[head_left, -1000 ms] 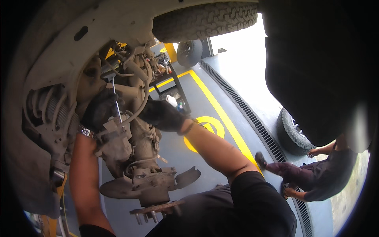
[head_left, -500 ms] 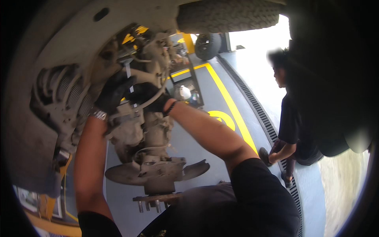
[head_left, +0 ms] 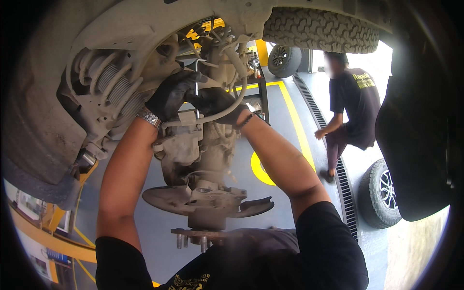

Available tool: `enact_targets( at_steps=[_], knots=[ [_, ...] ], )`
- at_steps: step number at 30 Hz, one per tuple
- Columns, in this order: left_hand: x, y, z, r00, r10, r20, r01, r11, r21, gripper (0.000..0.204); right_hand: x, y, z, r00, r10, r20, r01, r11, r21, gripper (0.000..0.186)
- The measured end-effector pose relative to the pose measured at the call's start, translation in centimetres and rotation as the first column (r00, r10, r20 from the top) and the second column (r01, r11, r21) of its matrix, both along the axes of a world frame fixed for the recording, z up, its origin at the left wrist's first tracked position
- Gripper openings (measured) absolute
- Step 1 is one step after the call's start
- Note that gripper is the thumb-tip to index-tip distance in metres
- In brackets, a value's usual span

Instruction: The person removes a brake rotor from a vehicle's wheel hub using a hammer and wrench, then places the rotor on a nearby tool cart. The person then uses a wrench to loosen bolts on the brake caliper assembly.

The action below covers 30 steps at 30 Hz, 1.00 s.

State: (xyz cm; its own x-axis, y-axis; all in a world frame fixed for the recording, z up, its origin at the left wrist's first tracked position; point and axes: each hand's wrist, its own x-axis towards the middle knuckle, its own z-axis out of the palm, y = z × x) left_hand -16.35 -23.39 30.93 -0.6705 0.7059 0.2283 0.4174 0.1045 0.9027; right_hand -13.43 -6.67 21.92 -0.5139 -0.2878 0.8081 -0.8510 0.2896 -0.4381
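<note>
Both my hands wear black gloves and meet at the suspension assembly [head_left: 212, 159] under a raised vehicle. Between them stands a thin silver rod [head_left: 197, 88], upright and bent at its top like a hex key. My left hand [head_left: 170, 96] has its fingers closed, with the fingertips across the rod. Lower on the rod are the curled fingers of my right hand [head_left: 217, 104]. A grey hose [head_left: 220, 116] curves past the right wrist. Below the hands are the backing plate [head_left: 166, 199] and the hub flange with its studs [head_left: 193, 234]. What the rod's lower end meets is hard to make out.
A coil spring [head_left: 108, 84] sits to the left, inside the wheel arch. Overhead hangs a tyre [head_left: 319, 31]. A person [head_left: 353, 106] is crouched at right, near a floor drain [head_left: 345, 188] and a loose wheel [head_left: 382, 193]. Another wheel [head_left: 284, 59] stands farther back.
The whole view has shifted, so the assembly and my hands appear farther right. Both hands remain at the rod. The person at right has turned, and a wheel on the floor has come into view.
</note>
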Motion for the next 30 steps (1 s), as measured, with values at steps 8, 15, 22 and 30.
enact_targets(
  at_steps=[8, 15, 22, 30],
  knots=[
    [0.3, -0.9, -0.3, 0.982, 0.162, -0.099, -0.172, 0.980, -0.098, 0.016, 2.2, -0.5, -1.5, 0.928, -0.267, -0.259, 0.362, 0.808, 0.465, 0.014],
    [0.5, 0.5, 0.3, 0.992, 0.127, 0.009, -0.126, 0.989, -0.083, 0.017, 2.4, 0.0, -3.5, 0.965, 0.168, 0.201, -0.177, 0.984, 0.027, 0.028],
    [1.3, 0.4, 0.6, 0.982, -0.092, 0.166, 0.098, 0.995, -0.025, 0.013, 1.5, 1.0, -3.0, 0.997, 0.066, -0.030, -0.054, 0.955, 0.293, 0.027],
    [-0.7, 0.3, 0.0, 0.985, -0.076, 0.152, 0.087, 0.994, -0.068, 0.014, 3.4, 0.5, -0.7, 0.931, 0.154, 0.332, -0.205, 0.971, 0.124, 0.023]
  ],
)
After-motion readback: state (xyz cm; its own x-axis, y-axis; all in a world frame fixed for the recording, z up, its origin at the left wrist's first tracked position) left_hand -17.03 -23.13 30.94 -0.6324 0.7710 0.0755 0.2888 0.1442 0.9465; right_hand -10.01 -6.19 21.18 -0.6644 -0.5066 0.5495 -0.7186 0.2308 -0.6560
